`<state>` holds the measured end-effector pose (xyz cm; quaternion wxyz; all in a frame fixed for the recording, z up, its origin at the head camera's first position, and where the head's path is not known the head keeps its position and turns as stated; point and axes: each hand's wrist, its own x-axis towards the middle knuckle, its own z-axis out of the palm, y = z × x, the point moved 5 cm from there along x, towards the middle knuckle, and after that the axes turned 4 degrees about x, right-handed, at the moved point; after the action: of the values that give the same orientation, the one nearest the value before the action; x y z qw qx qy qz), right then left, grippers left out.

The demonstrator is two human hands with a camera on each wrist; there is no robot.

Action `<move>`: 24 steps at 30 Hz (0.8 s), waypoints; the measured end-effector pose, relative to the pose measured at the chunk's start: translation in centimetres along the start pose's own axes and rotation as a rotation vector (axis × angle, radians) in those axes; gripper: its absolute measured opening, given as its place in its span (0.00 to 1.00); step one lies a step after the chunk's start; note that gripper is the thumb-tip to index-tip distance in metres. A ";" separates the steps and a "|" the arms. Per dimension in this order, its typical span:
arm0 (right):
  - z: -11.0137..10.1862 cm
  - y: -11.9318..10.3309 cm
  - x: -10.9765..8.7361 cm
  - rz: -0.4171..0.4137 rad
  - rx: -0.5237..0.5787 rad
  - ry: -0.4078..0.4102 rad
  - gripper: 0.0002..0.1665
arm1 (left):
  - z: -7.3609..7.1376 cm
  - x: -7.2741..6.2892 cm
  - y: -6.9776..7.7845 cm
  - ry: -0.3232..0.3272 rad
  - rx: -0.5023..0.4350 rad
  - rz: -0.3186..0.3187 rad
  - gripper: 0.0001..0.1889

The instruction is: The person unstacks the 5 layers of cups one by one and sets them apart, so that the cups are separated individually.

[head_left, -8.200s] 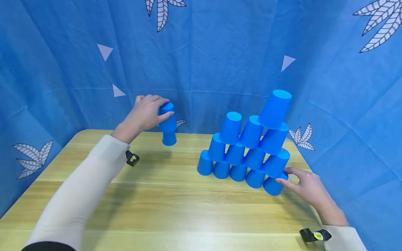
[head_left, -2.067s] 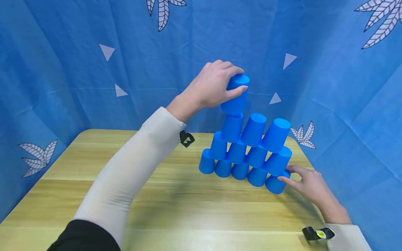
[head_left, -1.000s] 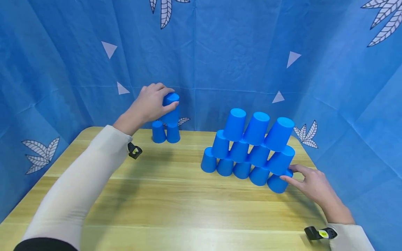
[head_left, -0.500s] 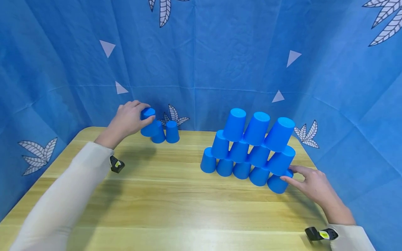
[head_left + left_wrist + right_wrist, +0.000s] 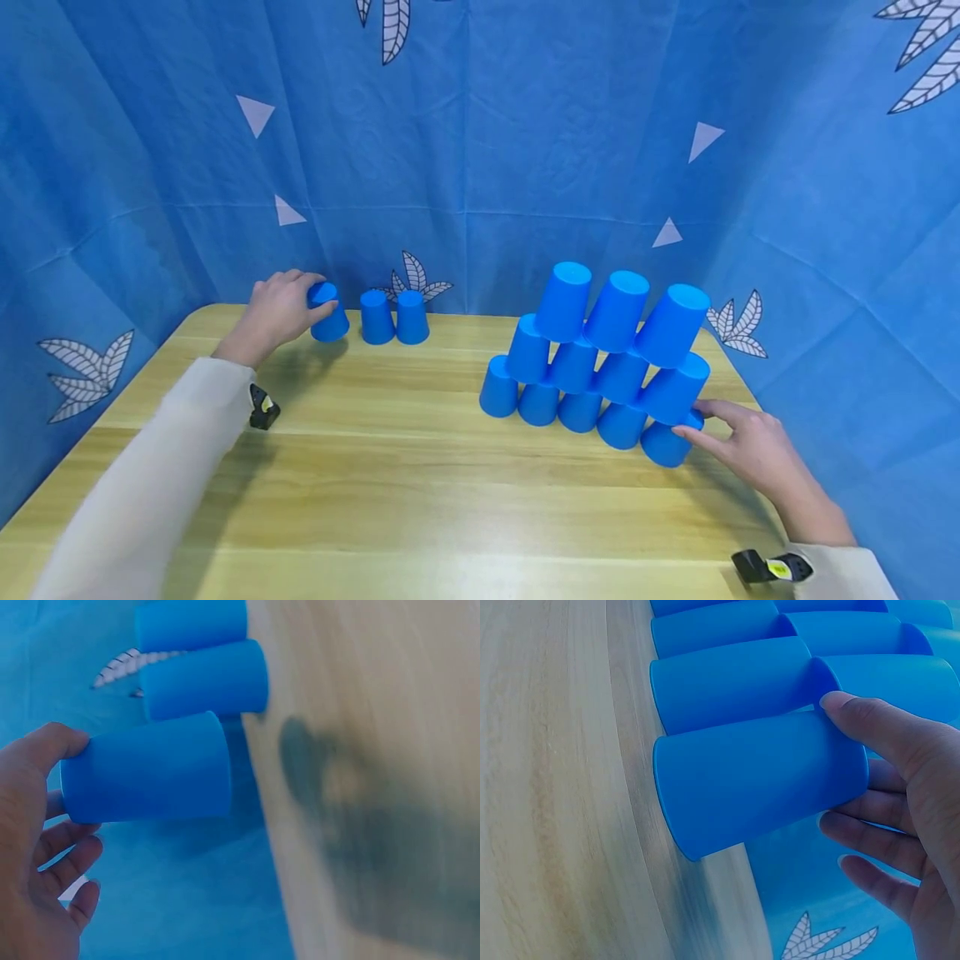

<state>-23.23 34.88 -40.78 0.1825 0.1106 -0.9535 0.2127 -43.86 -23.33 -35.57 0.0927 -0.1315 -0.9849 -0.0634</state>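
Note:
My left hand grips an upside-down blue cup near its closed end at the table's back left. In the left wrist view, that cup sits between thumb and fingers; whether its rim touches the table cannot be told. Two more upturned cups stand side by side just to its right. On the right, a stepped wall of upturned blue cups rises in three tiers, with three cups in the top tier. My right hand holds the bottom tier's end cup between thumb and fingers.
The wooden table carries everything. A blue cloth with leaf and triangle prints hangs behind and on both sides. Each wrist wears a black camera mount. The two cup groups are separated by bare tabletop.
My left hand took a cup from above the wall's top tier to the back left, then left past the two standing cups and down. My right hand stays at the end cup.

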 end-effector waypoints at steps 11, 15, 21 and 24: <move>0.2 0.1 -0.2 0.021 -0.009 -0.014 0.25 | 3.8 1.6 -1.8 -0.066 -0.054 -0.030 0.33; 0.2 0.0 -0.2 0.030 -0.003 -0.016 0.24 | 4.7 2.1 -1.9 -0.090 -0.048 -0.045 0.34; 0.1 -0.1 -0.1 0.018 0.000 -0.002 0.24 | 5.5 2.7 -1.7 -0.114 -0.060 -0.062 0.35; 0.1 -0.1 0.0 0.010 -0.001 0.003 0.24 | 5.8 3.0 -1.7 -0.127 -0.060 -0.064 0.36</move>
<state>-23.24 34.78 -40.85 0.1831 0.1053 -0.9539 0.2132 -48.10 -23.32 -40.79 0.0242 -0.1066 -0.9902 -0.0875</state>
